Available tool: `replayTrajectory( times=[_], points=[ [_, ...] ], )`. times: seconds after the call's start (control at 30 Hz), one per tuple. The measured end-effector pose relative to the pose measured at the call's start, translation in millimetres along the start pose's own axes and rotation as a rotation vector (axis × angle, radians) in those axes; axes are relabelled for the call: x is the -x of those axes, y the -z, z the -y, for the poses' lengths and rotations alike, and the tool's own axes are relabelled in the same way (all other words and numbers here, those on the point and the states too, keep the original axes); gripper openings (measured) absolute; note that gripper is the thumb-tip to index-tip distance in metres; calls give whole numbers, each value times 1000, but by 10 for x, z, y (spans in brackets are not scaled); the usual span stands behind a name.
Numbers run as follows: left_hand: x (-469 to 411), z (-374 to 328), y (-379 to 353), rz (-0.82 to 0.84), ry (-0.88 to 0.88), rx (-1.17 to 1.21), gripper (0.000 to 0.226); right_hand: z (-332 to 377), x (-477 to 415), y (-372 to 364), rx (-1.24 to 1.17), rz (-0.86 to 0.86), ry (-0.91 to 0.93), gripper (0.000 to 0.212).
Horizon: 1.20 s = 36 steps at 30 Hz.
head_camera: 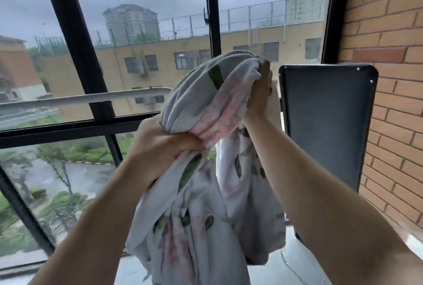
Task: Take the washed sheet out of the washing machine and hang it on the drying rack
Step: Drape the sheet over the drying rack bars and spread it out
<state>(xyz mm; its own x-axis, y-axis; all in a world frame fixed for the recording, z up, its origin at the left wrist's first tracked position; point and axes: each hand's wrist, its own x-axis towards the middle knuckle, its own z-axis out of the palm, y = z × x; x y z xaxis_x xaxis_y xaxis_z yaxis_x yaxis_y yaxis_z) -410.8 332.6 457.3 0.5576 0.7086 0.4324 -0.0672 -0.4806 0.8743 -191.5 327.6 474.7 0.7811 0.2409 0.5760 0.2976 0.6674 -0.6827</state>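
The sheet (206, 106) is pale grey with pink flowers and green leaves, bunched into a thick roll held up in front of the window. My left hand (160, 149) grips the bunched cloth low at the middle, fingers curled round it. Higher and to the right, my right hand (258, 97) grips the top of the bundle. The rest of the sheet hangs down between my forearms to the bottom edge of the view. A white horizontal rail (80, 99) runs from the left edge to behind the bundle; the bundle hides its right end.
A black-framed window (75, 32) fills the left and middle, with buildings and trees outside. At the right, a dark flat panel (327, 124) stands against a brick wall (389, 78). A grey sill (274, 268) lies below.
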Motion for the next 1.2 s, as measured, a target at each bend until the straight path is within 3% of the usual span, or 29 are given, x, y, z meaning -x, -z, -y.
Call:
replayTrajectory(
  times=[0.1, 0.2, 0.27, 0.4, 0.87, 1.07, 1.2],
  points=[
    [-143, 53, 130, -256, -57, -85, 30, -25, -306, -387, 34, -13, 83, 34],
    [-293, 46, 283, -442, -79, -96, 29, -148, -573, -909, 168, 191, 243, 28],
    [-389, 29, 336, -524, -98, -105, 28, -268, -722, -1082, 263, 376, 323, 41],
    [-572, -24, 554, -704, -103, -188, 26, -435, -867, -1500, 252, 461, 476, 47],
    [-894, -66, 1175, -1210, 6, -695, 25, -801, -900, -2488, 165, 1025, 467, 80],
    [-892, 20, 1368, -1427, 115, -927, 33, -1096, -683, -2761, 99, 1142, 495, 84],
    [-825, 180, 1536, -1456, 218, -932, 26, -1273, -506, -2885, 79, 1195, 473, 83]
  ],
)
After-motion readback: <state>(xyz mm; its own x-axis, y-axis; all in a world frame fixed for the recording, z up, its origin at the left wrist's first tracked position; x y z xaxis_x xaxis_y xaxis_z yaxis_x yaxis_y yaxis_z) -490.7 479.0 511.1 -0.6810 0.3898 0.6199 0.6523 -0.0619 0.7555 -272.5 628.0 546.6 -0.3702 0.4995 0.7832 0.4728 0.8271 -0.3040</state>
